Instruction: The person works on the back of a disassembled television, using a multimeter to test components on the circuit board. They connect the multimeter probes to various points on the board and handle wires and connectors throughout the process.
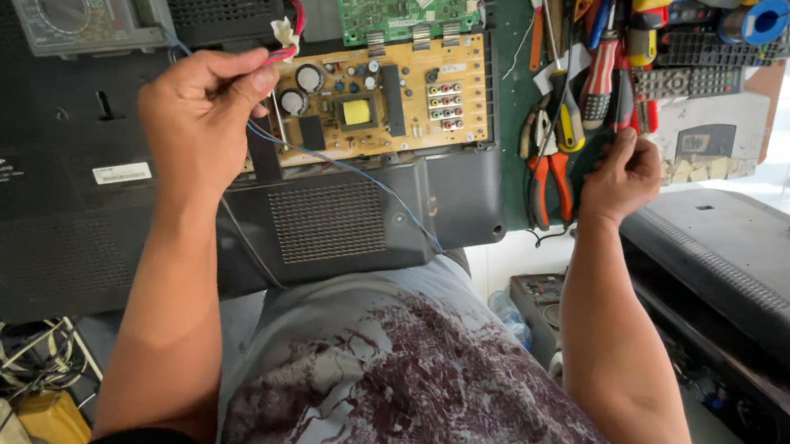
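Connector (285, 34) above left hand (199, 110) fingertips

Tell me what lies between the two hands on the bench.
In the head view, a tan circuit board lies between the left hand and right hand, then pliers with orange handles.

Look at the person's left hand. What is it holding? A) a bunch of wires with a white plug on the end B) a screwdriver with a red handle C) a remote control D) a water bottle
A: the left hand pinches thin wires with a white plug above the tan circuit board, while the right hand reaches among the tools.
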